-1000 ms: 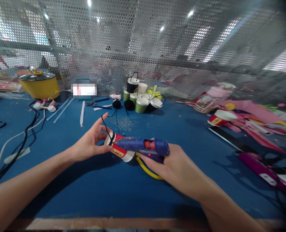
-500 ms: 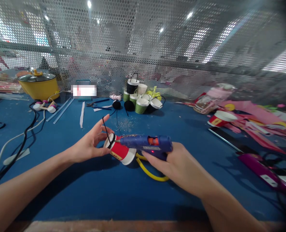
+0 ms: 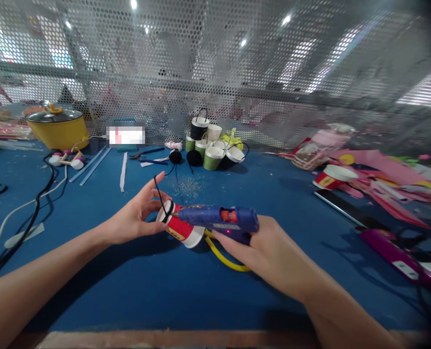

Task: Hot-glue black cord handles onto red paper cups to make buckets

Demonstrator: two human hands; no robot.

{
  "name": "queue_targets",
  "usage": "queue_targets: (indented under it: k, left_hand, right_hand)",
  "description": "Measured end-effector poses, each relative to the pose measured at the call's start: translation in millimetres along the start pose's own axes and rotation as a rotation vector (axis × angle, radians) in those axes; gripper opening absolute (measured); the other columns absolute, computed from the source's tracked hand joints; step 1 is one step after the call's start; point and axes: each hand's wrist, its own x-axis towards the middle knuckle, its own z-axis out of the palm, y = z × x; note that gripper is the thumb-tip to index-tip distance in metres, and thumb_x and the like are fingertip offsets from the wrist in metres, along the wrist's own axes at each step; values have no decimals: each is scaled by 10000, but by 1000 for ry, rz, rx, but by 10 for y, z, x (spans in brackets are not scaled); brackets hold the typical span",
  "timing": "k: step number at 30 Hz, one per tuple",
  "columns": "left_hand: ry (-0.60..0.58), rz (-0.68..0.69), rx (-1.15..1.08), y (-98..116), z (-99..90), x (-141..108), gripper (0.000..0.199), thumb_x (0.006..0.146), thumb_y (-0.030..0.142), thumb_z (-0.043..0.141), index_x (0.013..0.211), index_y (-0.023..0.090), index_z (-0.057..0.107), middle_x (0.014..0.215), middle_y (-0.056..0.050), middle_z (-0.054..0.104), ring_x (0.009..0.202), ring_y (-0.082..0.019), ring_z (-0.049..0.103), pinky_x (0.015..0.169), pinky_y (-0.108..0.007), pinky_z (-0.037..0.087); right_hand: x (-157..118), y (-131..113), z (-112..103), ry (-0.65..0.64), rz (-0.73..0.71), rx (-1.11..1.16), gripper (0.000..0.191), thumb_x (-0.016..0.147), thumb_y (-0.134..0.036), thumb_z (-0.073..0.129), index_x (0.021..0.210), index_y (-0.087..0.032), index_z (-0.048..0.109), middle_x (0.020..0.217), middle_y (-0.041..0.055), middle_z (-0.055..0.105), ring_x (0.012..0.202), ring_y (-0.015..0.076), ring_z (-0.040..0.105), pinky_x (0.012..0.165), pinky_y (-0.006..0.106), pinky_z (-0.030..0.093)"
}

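Observation:
A red and white paper cup [image 3: 182,229] lies tilted on its side just above the blue table, its base end gripped by my left hand [image 3: 144,213]. Black cord [image 3: 158,191] wraps around that end and runs up over my raised forefinger toward a black ball of yarn [image 3: 175,156]. My right hand [image 3: 261,247] is closed around a blue hot glue gun [image 3: 218,219] with a small red light lit. The gun's nozzle points left and meets the cup where the cord lies. A yellow cable [image 3: 226,259] curves below the gun.
Small green, black and white cups [image 3: 214,157] stand at the back centre, beside pliers [image 3: 146,154]. A yellow pot [image 3: 58,131] sits back left, with cables nearby. On the right are another red cup [image 3: 334,177], a phone [image 3: 341,208], pink scraps and a purple power strip [image 3: 400,257].
The glue gun and my right hand have shifted very slightly left and down. My left hand, the cup and the cord look the same.

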Motion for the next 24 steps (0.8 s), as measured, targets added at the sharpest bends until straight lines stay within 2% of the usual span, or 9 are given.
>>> queue_targets:
  k: [3, 10, 14, 19, 24]
  left_hand:
    - [19, -19, -5, 1, 2, 3, 938, 655, 69, 676, 1359, 391, 147, 1043, -30, 446, 956, -183, 522, 783, -340, 451]
    - [36, -19, -15, -12, -5, 6, 981, 636, 64, 687, 1366, 393, 120, 1018, -23, 460, 928, -173, 535, 822, -373, 431]
    - [32, -20, -12, -6, -1, 2, 972, 646, 56, 675, 1368, 384, 114, 1028, -28, 449, 918, -169, 530, 787, -347, 451]
    - [14, -16, -1, 10, 6, 0, 956, 653, 57, 673, 1365, 384, 125, 1048, -31, 451, 941, -171, 518, 786, -324, 449]
    - [0, -3, -5, 8, 3, -1, 947, 661, 63, 671, 1367, 383, 126, 1065, -43, 452, 962, -187, 513, 777, -326, 450]
  right_hand:
    - [-11, -18, 22, 7, -11, -4, 134, 790, -285, 534, 775, -200, 636, 702, -1, 688, 612, 154, 605, 548, 231, 468]
    - [-12, -19, 69, 44, -64, -78, 118, 770, -267, 547, 688, -210, 610, 621, 7, 656, 563, 158, 591, 497, 234, 448]
    - [-7, 1, 37, 14, -28, -36, 148, 792, -300, 524, 748, -202, 626, 666, 6, 670, 581, 159, 596, 514, 234, 463]
    - [15, 25, 7, 31, -2, -36, 183, 791, -311, 523, 690, -187, 613, 586, -11, 630, 508, 141, 551, 448, 226, 421]
    - [54, 36, 6, 46, -16, -42, 169, 802, -295, 518, 738, -185, 629, 652, 0, 658, 570, 149, 582, 516, 235, 442]
